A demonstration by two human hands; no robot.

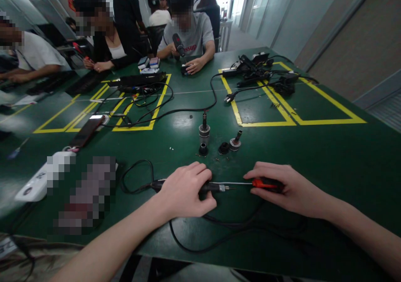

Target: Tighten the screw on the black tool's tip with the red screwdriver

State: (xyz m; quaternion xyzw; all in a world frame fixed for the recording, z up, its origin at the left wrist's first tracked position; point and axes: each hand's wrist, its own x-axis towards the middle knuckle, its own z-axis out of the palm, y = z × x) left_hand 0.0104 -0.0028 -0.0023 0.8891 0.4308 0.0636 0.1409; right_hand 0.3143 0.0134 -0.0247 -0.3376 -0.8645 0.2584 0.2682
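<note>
Pinning a corded tool (216, 186) in a closed left hand (184, 192), right hand (282, 188) clasps a red-handled screwdriver (266, 184); the tip apparently needs steady alignment next.

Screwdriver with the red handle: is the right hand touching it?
Touching. The head view shows the right hand lying over the red-handled screwdriver, fingers draped across the handle with no gap, while its shaft runs toward the black tool under the left hand.

table (328, 156) | small metal parts (216, 142) at its middle | behind them: cable (188, 108), plug (228, 99) | left of them: phone (86, 130) | before them: screwdriver (250, 184), left hand (183, 192) and right hand (286, 188) on it
</note>
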